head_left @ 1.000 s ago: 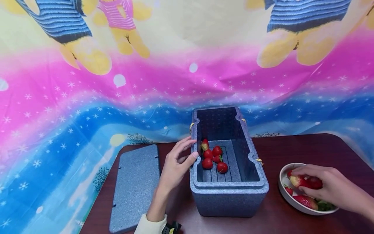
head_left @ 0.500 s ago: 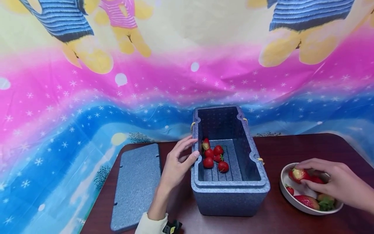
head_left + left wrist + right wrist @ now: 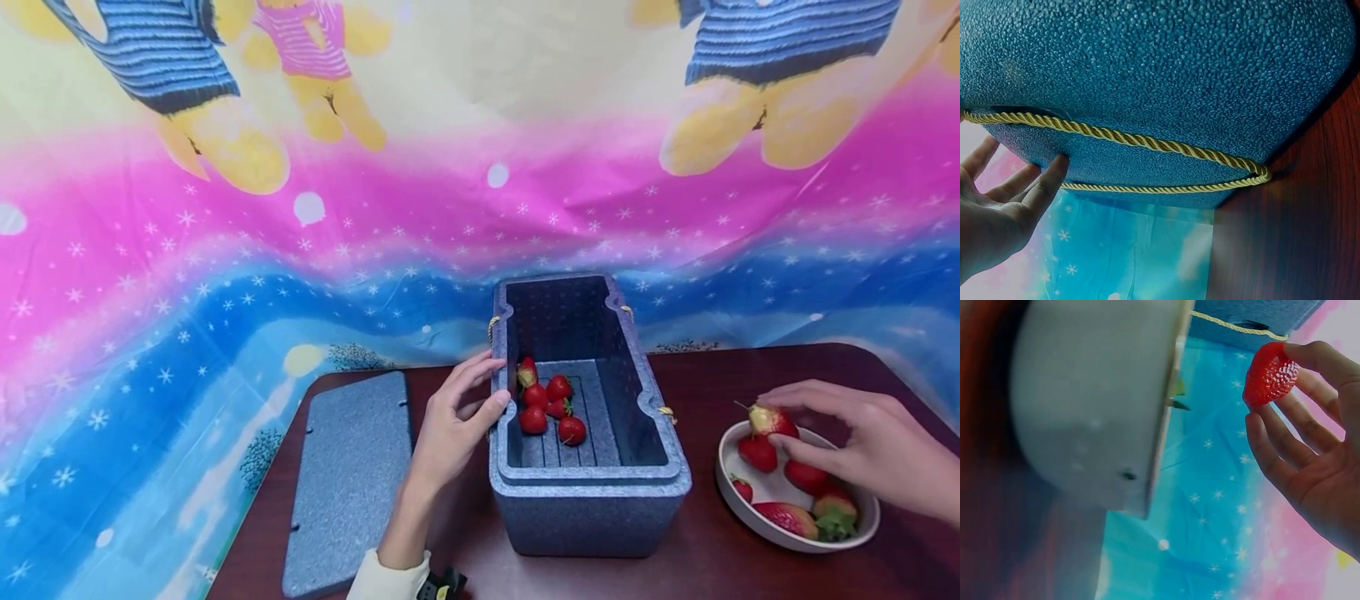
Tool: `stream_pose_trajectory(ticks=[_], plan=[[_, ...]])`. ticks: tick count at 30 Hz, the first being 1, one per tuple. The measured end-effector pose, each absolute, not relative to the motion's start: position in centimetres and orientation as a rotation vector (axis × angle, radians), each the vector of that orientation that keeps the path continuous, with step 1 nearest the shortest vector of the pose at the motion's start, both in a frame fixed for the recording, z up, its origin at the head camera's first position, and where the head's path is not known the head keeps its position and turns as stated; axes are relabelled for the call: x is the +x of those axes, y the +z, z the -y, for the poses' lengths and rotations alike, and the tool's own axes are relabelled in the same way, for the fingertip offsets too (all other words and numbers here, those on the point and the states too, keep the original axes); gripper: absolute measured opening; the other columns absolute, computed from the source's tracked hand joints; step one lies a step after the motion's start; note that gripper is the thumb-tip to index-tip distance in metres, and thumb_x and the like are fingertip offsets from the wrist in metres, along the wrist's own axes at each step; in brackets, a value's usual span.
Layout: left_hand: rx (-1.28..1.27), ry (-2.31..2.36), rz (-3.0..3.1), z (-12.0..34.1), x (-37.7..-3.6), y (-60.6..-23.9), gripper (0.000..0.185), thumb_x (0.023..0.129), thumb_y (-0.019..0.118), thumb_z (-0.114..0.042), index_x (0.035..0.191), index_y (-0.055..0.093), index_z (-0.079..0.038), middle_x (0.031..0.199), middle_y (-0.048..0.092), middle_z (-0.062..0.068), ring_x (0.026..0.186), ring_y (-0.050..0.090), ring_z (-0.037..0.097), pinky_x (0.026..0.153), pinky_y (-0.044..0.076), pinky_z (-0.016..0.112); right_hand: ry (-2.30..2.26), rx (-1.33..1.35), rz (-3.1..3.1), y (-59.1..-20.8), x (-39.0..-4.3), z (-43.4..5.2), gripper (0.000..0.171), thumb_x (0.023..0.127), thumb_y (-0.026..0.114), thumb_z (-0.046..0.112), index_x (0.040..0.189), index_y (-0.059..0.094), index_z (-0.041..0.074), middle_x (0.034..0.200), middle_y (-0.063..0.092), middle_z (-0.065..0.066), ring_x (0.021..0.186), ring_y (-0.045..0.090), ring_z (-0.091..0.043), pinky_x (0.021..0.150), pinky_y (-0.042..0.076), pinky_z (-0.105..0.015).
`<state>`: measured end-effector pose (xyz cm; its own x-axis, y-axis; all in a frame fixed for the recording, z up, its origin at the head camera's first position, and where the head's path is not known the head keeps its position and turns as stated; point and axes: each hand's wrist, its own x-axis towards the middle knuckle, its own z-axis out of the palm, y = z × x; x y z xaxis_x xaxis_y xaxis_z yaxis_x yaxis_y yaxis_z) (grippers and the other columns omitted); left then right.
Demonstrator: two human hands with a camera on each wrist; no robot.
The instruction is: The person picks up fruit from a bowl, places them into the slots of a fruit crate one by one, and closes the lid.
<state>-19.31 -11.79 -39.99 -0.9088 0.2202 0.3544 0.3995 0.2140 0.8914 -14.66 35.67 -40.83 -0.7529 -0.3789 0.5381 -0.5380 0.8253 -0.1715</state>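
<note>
The dark reddish-brown wooden counter stands before a hanging cloth backdrop, printed with pink, blue and yellow bands, white stars and cartoon figures in striped tops. The cloth drapes down over the counter's far and left edges.

At centre stands an open blue speckled foam box with gold cord handles on its long sides. Five or six red strawberries lie on its ribbed floor, towards the left wall. Its flat blue foam lid lies on the counter to the left, apart from the box.

The left hand rests against the box's left rim, fingers straight and relaxed, holding nothing; the left wrist view shows its fingertips touching the wall just beside the cord.

To the right of the box, apart from it, sits a white round bowl holding several more strawberries. The right hand pinches one red strawberry with a pale top between thumb and fingertips, raised just above the bowl's near-left rim.

The backdrop figures are cut off at the top. The right forearm leaves the frame at the right edge. The bowl is blurred in the right wrist view, and its contents are hidden there. The counter's near edge is out of view.
</note>
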Motion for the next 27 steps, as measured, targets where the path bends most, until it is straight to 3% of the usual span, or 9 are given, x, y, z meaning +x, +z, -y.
stream_pose_trajectory(ticks=[6,15,22,27], plan=[[-0.576,-1.787,2.34,11.9,-19.3,-40.0,0.04,0.104,0.073,-0.027,0.144,0.068,-0.029,0.161,0.054,-0.003,0.142,0.061,0.022,0.107,0.059,0.049,0.466,0.682,2.478,-39.1,-15.2,-34.9,0.081,0.049,0.101,-0.003,0.12,0.079,0.027,0.112,0.076,0.008,0.103,0.051,0.026,0.076,0.047,0.0],[-0.588,-1.802,2.326,11.8,-19.2,-39.9,0.041,0.104,0.073,-0.026,0.145,0.068,-0.024,0.162,0.053,0.0,0.142,0.061,0.025,0.107,0.058,0.054,0.423,0.675,2.433,-36.7,-16.0,-33.6,0.075,0.051,0.104,0.008,0.121,0.081,0.026,0.112,0.079,0.003,0.113,0.041,0.03,0.077,0.047,-0.003],[-0.59,-1.792,2.328,11.8,-19.3,-40.0,0.041,0.104,0.073,-0.027,0.145,0.068,-0.024,0.162,0.054,0.0,0.141,0.061,0.025,0.106,0.059,0.052,0.464,0.737,2.384,-35.0,-16.9,-32.7,0.069,0.056,0.101,0.003,0.119,0.081,0.024,0.112,0.079,0.0,0.096,0.056,0.023,0.062,0.043,-0.008],[-0.58,-1.788,2.338,11.8,-19.2,-39.9,0.041,0.104,0.073,-0.028,0.145,0.068,-0.026,0.161,0.054,-0.001,0.141,0.061,0.024,0.107,0.059,0.05,0.469,0.718,2.413,-33.6,-17.1,-31.7,0.071,0.057,0.1,0.0,0.121,0.081,0.024,0.113,0.079,0.004,0.09,0.062,0.016,0.069,0.049,-0.006]])
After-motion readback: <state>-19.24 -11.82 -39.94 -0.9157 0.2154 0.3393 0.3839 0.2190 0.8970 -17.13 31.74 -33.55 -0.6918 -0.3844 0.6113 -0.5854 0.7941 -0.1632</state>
